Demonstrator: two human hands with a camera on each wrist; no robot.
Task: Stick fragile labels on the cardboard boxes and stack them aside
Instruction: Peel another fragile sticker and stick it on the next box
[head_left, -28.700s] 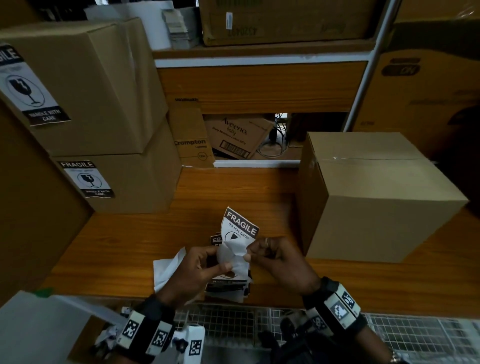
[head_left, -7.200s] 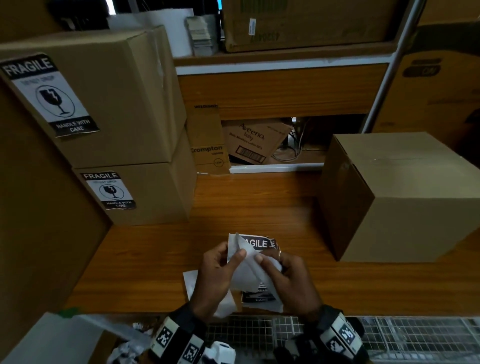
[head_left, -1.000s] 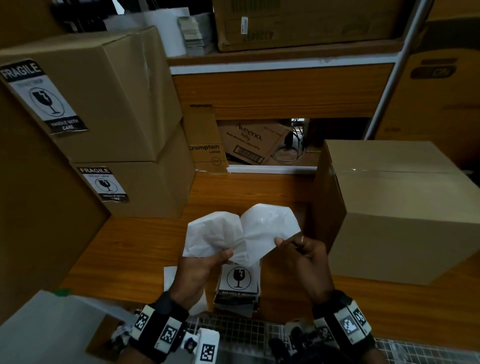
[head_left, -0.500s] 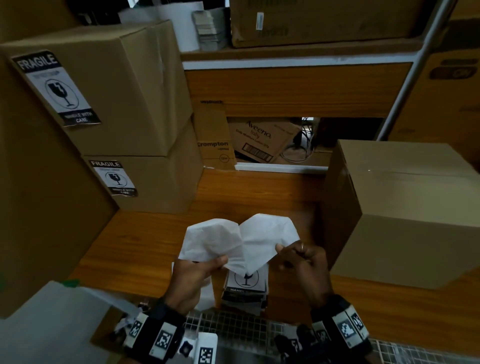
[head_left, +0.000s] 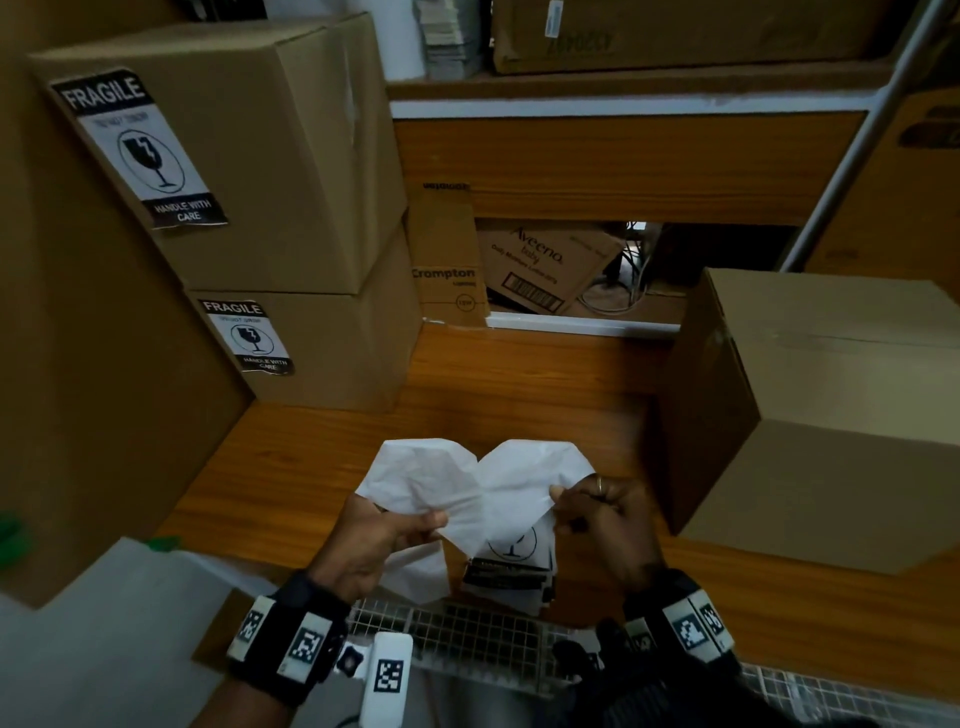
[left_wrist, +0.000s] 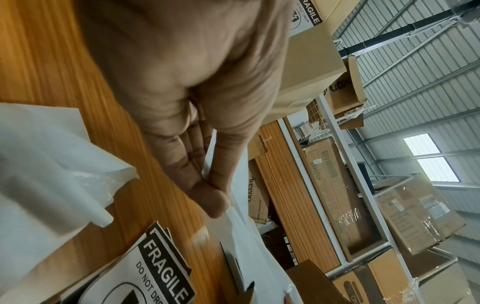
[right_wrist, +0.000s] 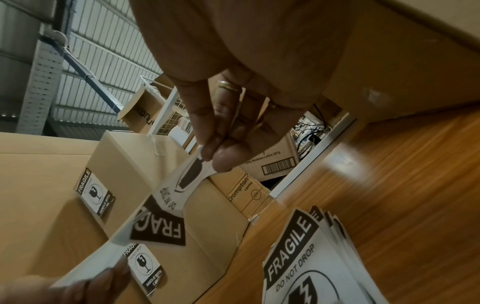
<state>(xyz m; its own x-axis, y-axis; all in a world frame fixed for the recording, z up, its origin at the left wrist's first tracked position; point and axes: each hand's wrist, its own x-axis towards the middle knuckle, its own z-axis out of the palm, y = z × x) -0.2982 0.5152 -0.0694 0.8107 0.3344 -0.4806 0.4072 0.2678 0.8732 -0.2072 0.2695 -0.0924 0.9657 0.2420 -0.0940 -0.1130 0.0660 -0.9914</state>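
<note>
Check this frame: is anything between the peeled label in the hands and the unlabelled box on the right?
Nothing visible. The left hand pinches the backing, the right hand pinches the label. Between them and the plain box lies only bare desk; the sticker stack sits below the hands.

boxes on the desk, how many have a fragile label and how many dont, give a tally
Labelled: 2, top box stacked on bottom box
Unlabelled, on the faces in view: 1, right box
Total: 3
The next label is between left hand and right hand.
</note>
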